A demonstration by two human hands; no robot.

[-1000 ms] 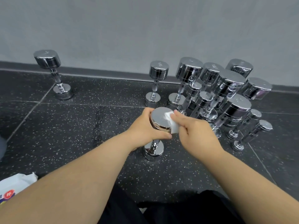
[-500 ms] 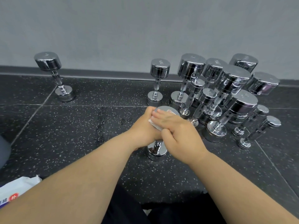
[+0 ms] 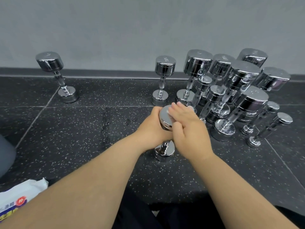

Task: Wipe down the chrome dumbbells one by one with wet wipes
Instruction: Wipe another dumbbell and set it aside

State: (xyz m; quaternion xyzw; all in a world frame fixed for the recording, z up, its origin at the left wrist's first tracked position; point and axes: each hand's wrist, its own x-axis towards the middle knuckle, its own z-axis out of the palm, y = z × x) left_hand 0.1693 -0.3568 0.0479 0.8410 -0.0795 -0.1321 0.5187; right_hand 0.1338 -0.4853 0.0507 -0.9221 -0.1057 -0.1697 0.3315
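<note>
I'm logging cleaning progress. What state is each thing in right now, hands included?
Held dumbbell, upright on the floor, top head gripped.
Left hand, gripping that top head's side.
Right hand, fingers straight, pressing on the top face.
Lone dumbbell at left, upright, untouched.
Dumbbell by the wall, upright, untouched.
Dumbbell cluster at right, standing on end, crowded together.
Wipes pack, on the floor, white sheet sticking out.

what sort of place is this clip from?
Most likely a gym's free-weights corner: a cluster of chrome dumbbells stands on end by the grey wall, on black speckled, rubber-like floor tiles. The left hand holds one dumbbell.
</note>
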